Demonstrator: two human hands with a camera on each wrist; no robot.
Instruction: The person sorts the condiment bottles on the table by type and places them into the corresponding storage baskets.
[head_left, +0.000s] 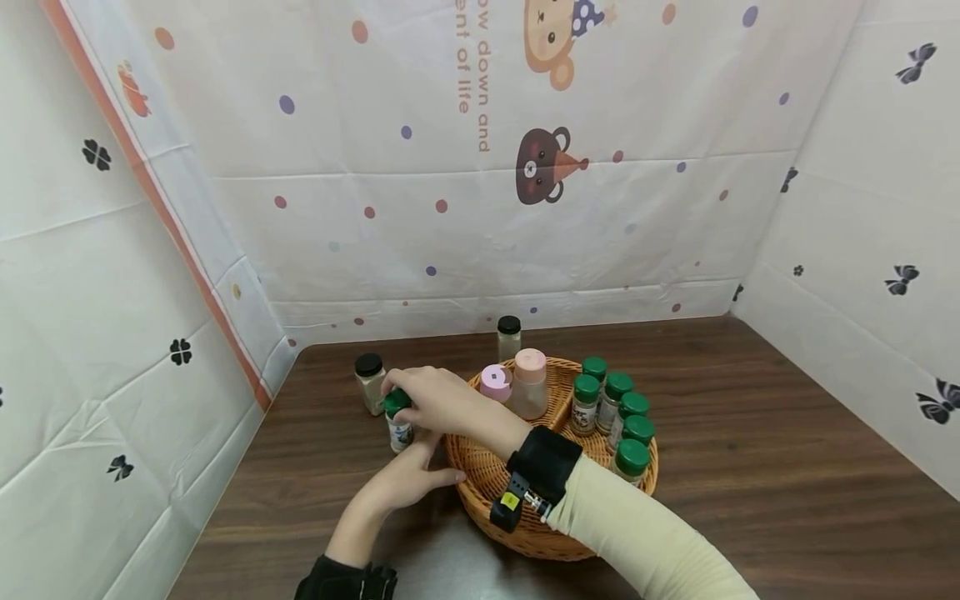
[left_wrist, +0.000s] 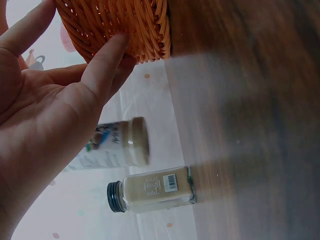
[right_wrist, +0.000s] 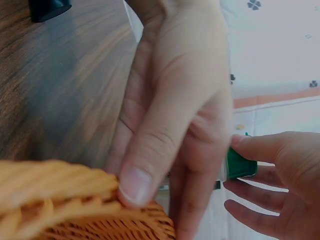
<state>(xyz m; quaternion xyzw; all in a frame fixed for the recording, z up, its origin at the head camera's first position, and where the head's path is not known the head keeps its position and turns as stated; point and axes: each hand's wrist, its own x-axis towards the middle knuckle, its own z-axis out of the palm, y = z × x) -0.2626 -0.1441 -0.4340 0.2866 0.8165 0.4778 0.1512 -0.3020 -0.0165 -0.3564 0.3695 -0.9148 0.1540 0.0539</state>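
My right hand (head_left: 438, 400) holds a small spice bottle (head_left: 401, 435) by its green cap, left of a round wicker basket (head_left: 551, 548). In the left wrist view the bottle's pale base hangs above the tabletop, and its white label faces partly out. My left hand (head_left: 408, 479) touches the basket's left side, thumb at the rim and fingers fairly straight along the woven wall. Just beyond the held bottle stands a black-capped bottle (head_left: 371, 385) of pale powder, upright on the table. In the right wrist view my left hand partly hides the green cap (right_wrist: 241, 164).
Several green-capped bottles (head_left: 632, 457) stand along the basket's right side. A pink-capped bottle (head_left: 529, 387) and a lilac-capped one (head_left: 495, 382) stand at its back left. Behind the basket is another black-capped bottle (head_left: 509, 337). Patterned cloth (head_left: 465, 233) borders the brown table (head_left: 750, 433).
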